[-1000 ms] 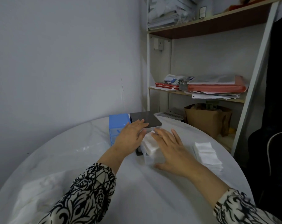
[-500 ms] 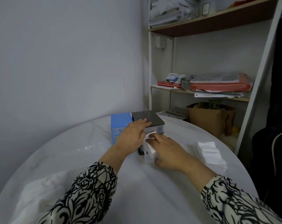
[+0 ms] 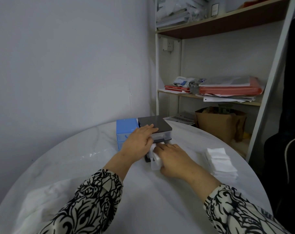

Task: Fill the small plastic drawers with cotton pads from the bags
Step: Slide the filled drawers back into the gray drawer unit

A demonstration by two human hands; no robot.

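Both flat hands: left hand [image 3: 138, 141] atop drawer unit [image 3: 157, 127], right hand [image 3: 173, 157] pressing cotton pads [image 3: 156, 155].

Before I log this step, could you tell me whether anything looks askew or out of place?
Only the white cotton pads bulging above the pulled-out clear plastic drawer of the dark-topped drawer unit; the right hand presses them down.

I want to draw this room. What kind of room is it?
Probably a home office or storeroom: a shelf stacked with papers, a red folder, and a round table.
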